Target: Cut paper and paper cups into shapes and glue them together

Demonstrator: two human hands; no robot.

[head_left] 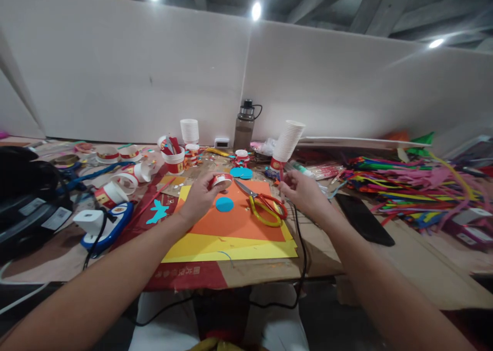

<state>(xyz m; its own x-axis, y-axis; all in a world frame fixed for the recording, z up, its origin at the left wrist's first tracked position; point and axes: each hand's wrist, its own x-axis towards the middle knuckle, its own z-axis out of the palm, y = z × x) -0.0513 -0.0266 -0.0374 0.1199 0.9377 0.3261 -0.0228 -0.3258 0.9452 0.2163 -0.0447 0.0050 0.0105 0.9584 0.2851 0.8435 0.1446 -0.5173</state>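
In the head view, my left hand (200,197) is closed around a short, cut-down paper cup (222,181) with a red band, held above the orange paper (227,228). My right hand (298,189) pinches a thin red piece (281,170), upright between thumb and fingers; its exact kind is too small to tell. Between the hands lie scissors (265,207) with one red and one yellow handle, blades spread a little. A blue paper disc (224,204) rests on the orange sheet, and more blue discs (241,173) sit just behind it.
Stacked white paper cups (288,138) stand at the back beside a bottle (244,125). Colourful pipe cleaners (416,187) and a black phone (364,217) lie right. At left are a blue power strip (111,228), cut cups (111,193) and a turquoise paper cutout (157,212).
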